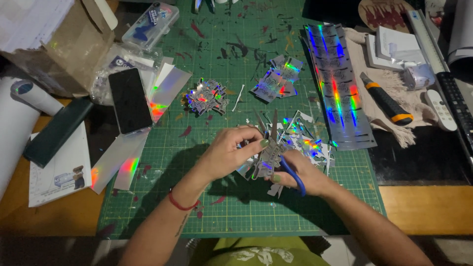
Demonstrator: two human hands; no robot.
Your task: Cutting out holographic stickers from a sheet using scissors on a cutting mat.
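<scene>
Here the left hand [227, 150] pinches a holographic sticker piece [265, 162] up off the green cutting mat [217, 207], steadying it for the blue-handled scissors [288, 172] gripped in the right hand [301, 173]; cut stickers [208, 95] lie farther away.

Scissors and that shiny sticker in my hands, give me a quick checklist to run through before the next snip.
1. Right hand grips the blue-handled scissors: ok.
2. Left hand pinches the holographic sticker piece at the blades: ok.
3. Left fingertips out of the blades' path: cannot tell, they sit very close.
4. Work is over the green cutting mat: ok.
5. Offcuts kept away from the hands: not ok, they are piled right behind.
6. Utility knife lies apart on the cloth: ok.
</scene>
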